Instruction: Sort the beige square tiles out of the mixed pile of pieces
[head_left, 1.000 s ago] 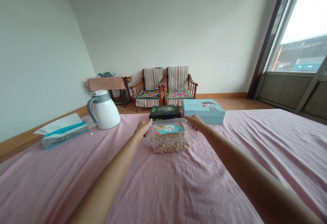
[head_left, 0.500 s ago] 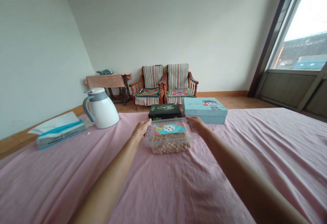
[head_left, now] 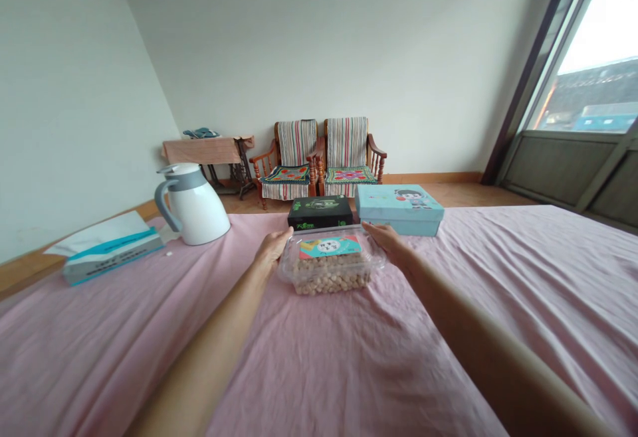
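Between my hands is a clear plastic box [head_left: 331, 281] of small pale brown pieces, with a turquoise and coral label on its lid. My left hand [head_left: 274, 248] grips the far left corner, thumb along the rim. On the opposite side, my right hand [head_left: 383, 238] is closed on the far right corner; its other fingers are partly hidden. Just beyond the plastic box lies a black box [head_left: 320, 212] with green print. A light blue box [head_left: 399, 224] with a cartoon figure stands behind my right hand.
A pink cloth [head_left: 319, 370] covers the table, with folds. To the left stand a white and grey thermos jug [head_left: 199, 211] and a tissue pack [head_left: 114, 258]. Two wooden chairs [head_left: 346, 145] and a cloth-covered stand [head_left: 204, 151] are near the wall.
The whole scene sits slightly higher and further left in the view, as the camera tilted. Both hands keep their hold on the plastic box, and more of the black box's front shows.
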### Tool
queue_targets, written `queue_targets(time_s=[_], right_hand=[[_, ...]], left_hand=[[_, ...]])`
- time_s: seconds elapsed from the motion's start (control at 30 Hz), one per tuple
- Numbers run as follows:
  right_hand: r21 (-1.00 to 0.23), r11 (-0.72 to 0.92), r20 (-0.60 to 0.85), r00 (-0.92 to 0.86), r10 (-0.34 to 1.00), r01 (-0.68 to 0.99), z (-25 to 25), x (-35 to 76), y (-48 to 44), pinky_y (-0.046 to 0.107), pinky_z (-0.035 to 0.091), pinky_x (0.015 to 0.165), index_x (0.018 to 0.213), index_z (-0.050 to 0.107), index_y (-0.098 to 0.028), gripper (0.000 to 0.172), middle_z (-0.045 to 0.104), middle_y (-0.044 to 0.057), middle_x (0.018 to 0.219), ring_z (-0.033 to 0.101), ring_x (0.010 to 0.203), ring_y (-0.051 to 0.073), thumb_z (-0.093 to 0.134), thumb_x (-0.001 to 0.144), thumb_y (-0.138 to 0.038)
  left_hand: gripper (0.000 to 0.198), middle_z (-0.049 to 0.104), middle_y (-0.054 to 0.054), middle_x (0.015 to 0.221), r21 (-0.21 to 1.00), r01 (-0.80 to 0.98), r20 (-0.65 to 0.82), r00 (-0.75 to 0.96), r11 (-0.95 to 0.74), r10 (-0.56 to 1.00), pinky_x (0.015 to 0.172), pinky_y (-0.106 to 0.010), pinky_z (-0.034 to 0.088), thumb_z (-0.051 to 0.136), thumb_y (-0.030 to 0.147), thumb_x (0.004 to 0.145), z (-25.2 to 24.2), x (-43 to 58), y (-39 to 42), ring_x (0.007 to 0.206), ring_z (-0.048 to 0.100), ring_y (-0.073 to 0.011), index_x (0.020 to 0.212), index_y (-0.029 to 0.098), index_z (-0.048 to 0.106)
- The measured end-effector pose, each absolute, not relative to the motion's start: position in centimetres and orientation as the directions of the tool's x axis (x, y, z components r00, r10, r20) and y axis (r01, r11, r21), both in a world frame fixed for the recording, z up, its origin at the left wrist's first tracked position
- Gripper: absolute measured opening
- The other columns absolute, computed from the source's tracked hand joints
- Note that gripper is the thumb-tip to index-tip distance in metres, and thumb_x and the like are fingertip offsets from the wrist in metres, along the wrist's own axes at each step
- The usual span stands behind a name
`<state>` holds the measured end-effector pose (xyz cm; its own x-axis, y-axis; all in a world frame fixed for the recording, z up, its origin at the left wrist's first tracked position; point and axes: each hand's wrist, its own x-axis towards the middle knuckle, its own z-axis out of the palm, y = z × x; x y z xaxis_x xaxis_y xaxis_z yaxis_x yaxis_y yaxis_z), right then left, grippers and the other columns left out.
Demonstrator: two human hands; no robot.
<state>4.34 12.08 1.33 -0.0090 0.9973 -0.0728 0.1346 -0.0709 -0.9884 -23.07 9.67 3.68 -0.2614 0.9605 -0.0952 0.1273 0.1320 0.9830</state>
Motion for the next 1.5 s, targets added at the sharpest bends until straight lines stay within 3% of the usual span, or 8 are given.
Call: queue_targets(time_s=[0.13,0.3,0.47,0.7,1.1,1.27,1.5], right_hand=[[-0.991,-0.096,-0.1,-0.037,0.994,0.094,2.4,6.3,8.4,0.02,0.035,0.043,0.069,0.053,-0.017,0.042,0.048,-0.004,0.052,0.043,0.044,0.007,0.064,0.074,-0.057],[-0.984,-0.173,-0.177,-0.184,0.967,0.035,3.0,8.6,3.9,0.02,0.041,0.048,0.07,0.052,-0.016,0.043,0.056,-0.002,0.065,0.047,0.049,0.005,0.069,0.071,-0.056],[-0.985,-0.171,-0.156,-0.263,0.952,-0.034,2.7,8.2,2.4,0.02,0.04,0.049,0.072,0.055,-0.015,0.041,0.057,-0.002,0.065,0.048,0.051,0.006,0.07,0.071,-0.053],[-0.955,-0.217,-0.132,-0.361,0.923,-0.205,2.6,7.5,2.1,0.02,0.042,0.05,0.069,0.059,-0.013,0.039,0.063,0.002,0.065,0.053,0.051,0.006,0.076,0.068,-0.048],[-0.953,-0.209,-0.123,-0.353,0.928,-0.218,2.6,7.6,2.1,0.019,0.042,0.047,0.063,0.058,-0.013,0.041,0.066,0.003,0.06,0.054,0.047,0.006,0.083,0.057,-0.045],[-0.951,-0.199,-0.1,-0.375,0.922,-0.237,2.1,7.6,2.2,0.019,0.042,0.049,0.066,0.059,-0.013,0.039,0.065,0.002,0.063,0.054,0.05,0.006,0.08,0.063,-0.046],[-0.931,-0.164,0.023,-0.499,0.866,-0.326,0.7,8.2,2.4,0.02,0.045,0.06,0.075,0.061,-0.016,0.03,0.067,0.001,0.074,0.057,0.06,0.007,0.074,0.072,-0.043]], left_hand=[[0.04,0.05,0.004,0.043,0.981,0.168,-0.046,-0.27,0.094,0.962,0.038,-0.02,0.029,0.069,0.055,0.066,4.0,-23.3,8.4,0.038,0.048,-0.0112,0.069,0.016,0.06],[0.046,0.05,0.006,0.05,0.974,0.218,0.002,-0.29,0.065,0.957,0.034,-0.017,0.022,0.068,0.055,0.067,3.8,-23.5,5.3,0.035,0.04,-0.0073,0.088,0.016,0.06],[0.052,0.043,0.009,0.05,0.972,0.228,0.007,-0.25,0.051,0.968,0.031,-0.017,0.017,0.067,0.056,0.066,3.9,-22.6,2.1,0.031,0.031,-0.0051,0.097,0.016,0.058],[0.042,0.037,0.01,0.046,0.981,0.192,0.016,-0.213,0.026,0.977,0.031,-0.017,0.014,0.061,0.053,0.069,3.7,-22.0,1.4,0.03,0.026,-0.0044,0.089,0.017,0.057],[0.035,0.037,0.01,0.046,0.991,0.135,0.009,-0.215,0.02,0.977,0.032,-0.016,0.014,0.064,0.047,0.068,3.6,-22.0,1.6,0.033,0.027,-0.0047,0.086,0.017,0.057],[0.037,0.039,0.009,0.047,0.996,0.088,0.018,-0.215,0.001,0.977,0.032,-0.016,0.014,0.066,0.049,0.068,3.4,-21.9,1.6,0.032,0.028,-0.004,0.085,0.017,0.057],[0.042,0.04,0.009,0.047,0.997,-0.073,-0.018,-0.141,0.008,0.99,0.032,-0.015,0.018,0.058,0.058,0.075,2.6,-22.7,1.8,0.031,0.03,-0.0033,0.071,0.019,0.045]])
